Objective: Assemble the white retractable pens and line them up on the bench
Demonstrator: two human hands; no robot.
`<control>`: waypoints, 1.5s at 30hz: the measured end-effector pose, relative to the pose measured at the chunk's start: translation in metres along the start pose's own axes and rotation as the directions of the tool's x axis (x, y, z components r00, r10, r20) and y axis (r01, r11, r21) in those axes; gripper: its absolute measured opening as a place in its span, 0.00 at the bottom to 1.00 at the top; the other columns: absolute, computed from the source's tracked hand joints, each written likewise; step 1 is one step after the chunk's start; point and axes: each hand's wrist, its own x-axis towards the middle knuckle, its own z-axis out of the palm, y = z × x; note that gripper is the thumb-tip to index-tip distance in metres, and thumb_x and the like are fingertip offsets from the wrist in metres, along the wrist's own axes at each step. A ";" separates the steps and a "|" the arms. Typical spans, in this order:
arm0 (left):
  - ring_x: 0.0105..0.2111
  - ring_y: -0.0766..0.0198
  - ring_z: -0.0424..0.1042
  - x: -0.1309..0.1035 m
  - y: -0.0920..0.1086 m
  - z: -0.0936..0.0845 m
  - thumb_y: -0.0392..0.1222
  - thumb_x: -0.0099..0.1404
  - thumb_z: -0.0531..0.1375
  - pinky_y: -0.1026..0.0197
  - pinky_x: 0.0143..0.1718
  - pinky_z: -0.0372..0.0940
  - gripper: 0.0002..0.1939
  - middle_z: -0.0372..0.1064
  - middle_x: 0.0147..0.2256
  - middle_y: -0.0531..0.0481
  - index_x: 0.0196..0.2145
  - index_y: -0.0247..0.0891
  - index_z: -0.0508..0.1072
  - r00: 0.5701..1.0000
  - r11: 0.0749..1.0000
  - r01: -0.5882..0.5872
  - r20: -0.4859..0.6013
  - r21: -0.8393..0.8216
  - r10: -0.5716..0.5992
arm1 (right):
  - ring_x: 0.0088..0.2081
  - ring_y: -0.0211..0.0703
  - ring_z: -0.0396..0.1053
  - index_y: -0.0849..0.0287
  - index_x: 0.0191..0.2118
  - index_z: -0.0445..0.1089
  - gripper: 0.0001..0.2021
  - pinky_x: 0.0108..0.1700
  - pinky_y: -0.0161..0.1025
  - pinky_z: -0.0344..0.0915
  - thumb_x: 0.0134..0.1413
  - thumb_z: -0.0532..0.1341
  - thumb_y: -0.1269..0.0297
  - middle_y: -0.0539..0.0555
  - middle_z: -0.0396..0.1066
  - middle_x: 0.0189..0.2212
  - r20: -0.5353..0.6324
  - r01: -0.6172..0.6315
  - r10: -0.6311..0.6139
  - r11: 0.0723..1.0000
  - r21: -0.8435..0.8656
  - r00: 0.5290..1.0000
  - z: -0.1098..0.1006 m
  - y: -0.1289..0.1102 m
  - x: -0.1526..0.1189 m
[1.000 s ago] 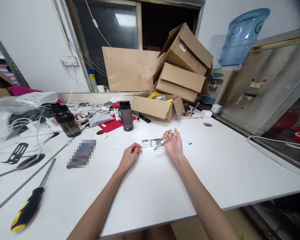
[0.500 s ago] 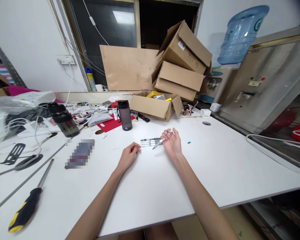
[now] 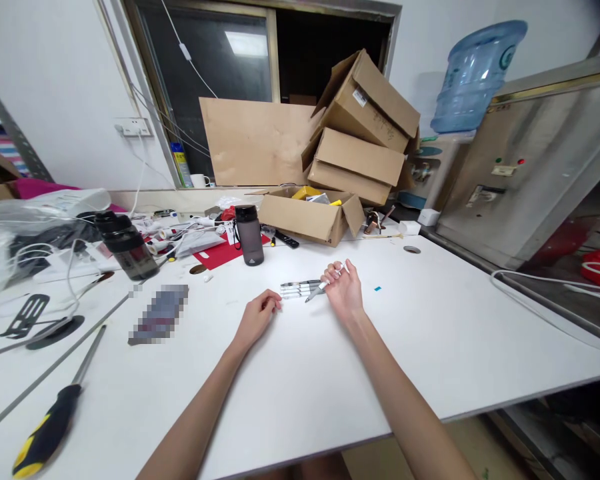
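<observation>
My right hand (image 3: pixel 344 291) is closed around a white-and-grey pen (image 3: pixel 316 292), raised a little over the white table, its dark tip slanting down to the left. Several similar pens (image 3: pixel 295 289) lie side by side in a row, partly hidden at their right ends by the held pen and my right hand. At the row's left ends, my left hand (image 3: pixel 258 317) rests on the table with its fingers curled in and nothing visible in them. Whether its fingertips touch the pens I cannot tell.
A dark bottle (image 3: pixel 249 237) and an open cardboard box (image 3: pixel 300 217) stand behind the pens. To the left are a second bottle (image 3: pixel 130 247), a blurred-out flat object (image 3: pixel 159 315) and a screwdriver (image 3: pixel 55 413). A small blue scrap (image 3: pixel 378 289) lies right of my right hand.
The camera view has tilted slightly, so the scene sits a little lower. Both hands and the pens keep nearly the same places.
</observation>
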 end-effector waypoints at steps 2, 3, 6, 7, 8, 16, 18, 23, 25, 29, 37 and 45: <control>0.32 0.59 0.72 0.000 0.001 0.000 0.43 0.65 0.52 0.59 0.40 0.64 0.12 0.75 0.30 0.51 0.36 0.41 0.74 1.000 1.000 -0.001 0.005 0.002 0.001 | 0.23 0.38 0.49 0.55 0.26 0.55 0.15 0.27 0.34 0.59 0.67 0.52 0.60 0.46 0.46 0.24 0.003 -0.006 0.006 1.000 0.010 1.000 0.000 0.000 0.000; 0.32 0.59 0.72 0.000 0.001 0.000 0.43 0.65 0.52 0.59 0.40 0.64 0.12 0.75 0.30 0.51 0.36 0.41 0.74 1.000 1.000 -0.002 0.008 0.004 0.002 | 0.23 0.38 0.49 0.55 0.26 0.55 0.15 0.27 0.34 0.59 0.66 0.52 0.61 0.46 0.46 0.24 0.007 -0.011 0.011 1.000 0.017 1.000 0.000 0.000 0.000; 0.33 0.59 0.72 0.000 0.002 0.000 0.42 0.66 0.51 0.59 0.41 0.64 0.12 0.75 0.31 0.51 0.37 0.40 0.74 1.000 1.000 0.000 0.017 0.008 0.000 | 0.23 0.37 0.49 0.55 0.26 0.56 0.14 0.27 0.33 0.59 0.65 0.52 0.63 0.45 0.46 0.24 0.018 -0.015 0.014 0.999 0.035 1.000 0.000 0.000 0.000; 0.33 0.58 0.72 0.000 0.002 0.000 0.42 0.66 0.51 0.59 0.41 0.64 0.12 0.75 0.31 0.51 0.37 0.40 0.74 1.000 1.000 0.000 0.019 0.007 0.000 | 0.23 0.37 0.49 0.55 0.27 0.56 0.14 0.27 0.33 0.59 0.65 0.52 0.63 0.45 0.46 0.24 0.017 -0.012 0.012 0.999 0.031 1.000 0.000 0.000 0.000; 0.33 0.58 0.72 0.000 0.001 0.000 0.42 0.66 0.51 0.59 0.41 0.64 0.12 0.75 0.31 0.51 0.37 0.40 0.74 1.000 1.000 -0.001 0.020 0.005 0.001 | 0.23 0.37 0.49 0.55 0.27 0.56 0.14 0.27 0.33 0.59 0.65 0.52 0.62 0.45 0.46 0.24 0.013 -0.009 0.009 1.000 0.022 1.000 0.000 0.001 0.000; 0.33 0.58 0.73 0.000 0.000 0.001 0.42 0.66 0.51 0.59 0.40 0.64 0.12 0.76 0.31 0.51 0.37 0.41 0.74 1.000 1.000 -0.008 0.017 0.010 0.008 | 0.23 0.37 0.50 0.55 0.26 0.56 0.14 0.27 0.34 0.60 0.65 0.52 0.61 0.45 0.46 0.24 0.022 -0.007 0.007 1.000 0.023 1.000 0.001 -0.001 -0.002; 0.33 0.58 0.73 0.000 0.001 0.001 0.42 0.66 0.51 0.59 0.40 0.65 0.12 0.76 0.31 0.51 0.36 0.41 0.74 1.000 1.000 -0.011 0.014 0.011 0.011 | 0.23 0.37 0.50 0.55 0.26 0.55 0.14 0.27 0.34 0.60 0.65 0.52 0.61 0.46 0.46 0.24 0.012 -0.001 0.001 1.000 -0.003 1.000 0.001 -0.001 -0.002; 0.33 0.58 0.73 -0.001 0.002 0.000 0.43 0.66 0.51 0.59 0.40 0.65 0.12 0.76 0.31 0.51 0.36 0.41 0.74 1.000 1.000 -0.008 0.017 0.006 0.008 | 0.23 0.38 0.49 0.55 0.26 0.55 0.14 0.27 0.34 0.60 0.64 0.53 0.61 0.45 0.46 0.23 -0.003 0.025 -0.025 0.999 -0.037 1.000 0.001 -0.001 -0.001; 0.33 0.58 0.73 -0.001 0.003 0.000 0.43 0.66 0.51 0.59 0.40 0.65 0.12 0.76 0.31 0.51 0.36 0.41 0.75 1.000 1.000 -0.010 0.018 0.003 0.010 | 0.23 0.38 0.50 0.55 0.26 0.55 0.14 0.27 0.34 0.60 0.64 0.53 0.62 0.45 0.46 0.23 0.008 0.032 -0.032 0.999 -0.034 0.999 0.000 -0.002 -0.001; 0.32 0.59 0.73 -0.001 0.003 0.001 0.42 0.66 0.51 0.59 0.40 0.65 0.12 0.76 0.30 0.51 0.36 0.40 0.75 1.000 1.000 -0.012 0.015 -0.004 0.012 | 0.23 0.37 0.52 0.55 0.28 0.59 0.13 0.28 0.34 0.61 0.65 0.53 0.59 0.46 0.49 0.24 0.018 0.035 -0.035 0.999 -0.022 0.999 0.000 -0.003 -0.002; 0.33 0.58 0.73 0.002 -0.002 0.000 0.44 0.67 0.53 0.58 0.41 0.66 0.12 0.76 0.31 0.49 0.38 0.40 0.74 0.999 0.998 -0.030 -0.022 -0.055 0.029 | 0.27 0.38 0.62 0.55 0.32 0.68 0.01 0.34 0.36 0.64 0.55 0.60 0.66 0.49 0.69 0.28 0.043 0.112 -0.103 0.900 -0.422 0.994 -0.007 0.010 0.003; 0.32 0.62 0.72 0.003 0.008 0.008 0.52 0.69 0.56 0.63 0.30 0.65 0.15 0.75 0.34 0.49 0.46 0.40 0.70 0.992 0.944 -0.009 0.119 -0.329 0.051 | 0.38 0.44 0.71 0.53 0.41 0.78 0.07 0.42 0.40 0.64 0.57 0.65 0.61 0.52 0.78 0.41 0.350 0.281 0.184 0.320 -0.905 0.918 -0.014 0.013 -0.016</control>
